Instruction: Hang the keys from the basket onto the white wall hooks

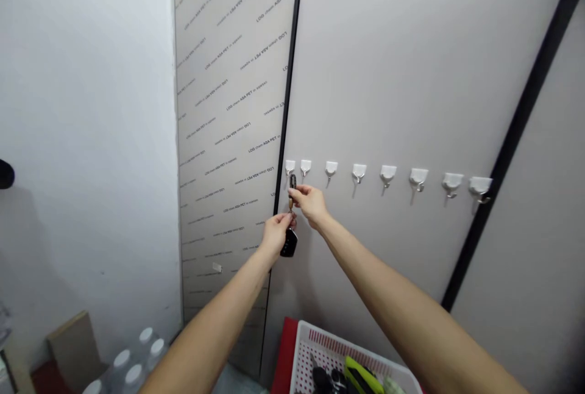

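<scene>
A black car key fob (pixel 289 244) hangs below the fingers of my left hand (pixel 276 232), which pinches the keychain just above it. Higher up, the thumb and fingers of my right hand (pixel 311 204) close on the keychain's dark metal clip (pixel 293 181). A small brownish link (pixel 290 203) joins the clip to the lower part. The clip's top is just beneath the leftmost white hook (pixel 290 167); whether they touch I cannot tell. Beside it is a second white hook (pixel 306 167), partly above my right hand.
Several more white hooks (pixel 388 175) run rightward along the grey panel (pixel 402 65). A black vertical handle strip (pixel 287 102) stands left of them. Below, a white basket (pixel 361 345) holds dark items and a yellow-green tool (pixel 361 376). Capped plastic bottles (pixel 133 374) stand at lower left.
</scene>
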### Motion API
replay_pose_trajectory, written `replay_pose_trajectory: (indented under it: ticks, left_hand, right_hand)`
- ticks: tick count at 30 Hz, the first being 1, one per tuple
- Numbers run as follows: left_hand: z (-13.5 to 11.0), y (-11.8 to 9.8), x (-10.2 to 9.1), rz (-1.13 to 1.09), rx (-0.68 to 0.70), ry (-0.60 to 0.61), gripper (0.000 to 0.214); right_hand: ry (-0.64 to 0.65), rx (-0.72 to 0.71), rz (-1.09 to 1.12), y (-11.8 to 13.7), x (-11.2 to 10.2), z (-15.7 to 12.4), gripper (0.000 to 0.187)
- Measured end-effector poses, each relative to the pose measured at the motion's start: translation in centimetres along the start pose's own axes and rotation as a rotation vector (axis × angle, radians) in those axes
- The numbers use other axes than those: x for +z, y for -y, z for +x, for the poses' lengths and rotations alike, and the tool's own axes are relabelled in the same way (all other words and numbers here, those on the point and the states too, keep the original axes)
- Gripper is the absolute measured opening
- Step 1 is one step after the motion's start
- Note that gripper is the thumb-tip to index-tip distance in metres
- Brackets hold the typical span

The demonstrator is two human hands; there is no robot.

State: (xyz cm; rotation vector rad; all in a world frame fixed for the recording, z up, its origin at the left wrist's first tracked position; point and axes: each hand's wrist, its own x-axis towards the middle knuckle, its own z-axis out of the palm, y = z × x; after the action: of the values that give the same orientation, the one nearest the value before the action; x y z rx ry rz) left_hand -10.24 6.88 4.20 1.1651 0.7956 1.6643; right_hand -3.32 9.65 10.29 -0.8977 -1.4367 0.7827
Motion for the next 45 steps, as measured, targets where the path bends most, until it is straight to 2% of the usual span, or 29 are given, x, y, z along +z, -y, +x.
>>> replay_pose_trajectory:
  ticks: [6, 12, 18, 23, 26, 29, 34, 37, 40, 42, 45]
  left_hand:
    - [2.7, -1.3, -0.7, -0.005, -0.008, -0.053, 0.014]
    - [3.8, 0.3, -1.2, 0.214, -0.027, -0.085, 0.017]
    - [4.5, 2.1, -1.9, 0.317, -0.020, -0.142, 0.015]
    - [5.1, 2.2, -1.8, 0.395, -0.009, -0.189, 0.013]
    - [5.0, 1.9, -1.8, 0.440, -0.019, -0.201, 0.017]
    - [4.5, 1.5, -1.9, 0.473, -0.027, -0.194, 0.022]
    - [1.5, 2.2, -2.1, 0.479, 0.075, -0.166, 0.024]
    - [-2.3, 4.3, -1.6, 0.523, 0.078, -0.060, 0.021]
    - [-6.9, 7.4, -0.4, 0.577, 0.003, 0.109, 0.019]
    - [-9.9, 9.8, 0.7, 0.578, -0.070, 0.221, 0.020]
    - [-13.3, 12.9, 2.2, 0.564, -0.175, 0.346, 0.021]
  right_hand:
    - [-0.018, 0.028, -0.029, 0.4, 1.8, 2.9, 0.011]
    - [-0.067, 0.090, -0.116, -1.6, 2.0, 3.8, 0.011]
    - [-0.088, 0.075, -0.202, -3.1, 1.8, 4.2, 0.016]
    - [-0.021, 0.061, -0.225, -2.9, 1.2, 3.4, 0.014]
    - [0.024, 0.072, -0.216, -2.5, 0.1, 1.4, 0.013]
    - [0.098, 0.101, -0.219, -2.5, -2.1, -1.9, 0.014]
    - [0.258, 0.206, -0.322, -5.1, -8.7, -9.3, 0.019]
    - [0.238, 0.335, -0.389, -7.8, -13.1, -14.0, 0.026]
    - [0.176, 0.375, -0.557, -10.1, -16.1, -18.3, 0.028]
    - [0.175, 0.348, -0.678, -11.3, -16.8, -20.6, 0.029]
    - [0.216, 0.253, -0.821, -12.7, -16.7, -22.9, 0.028]
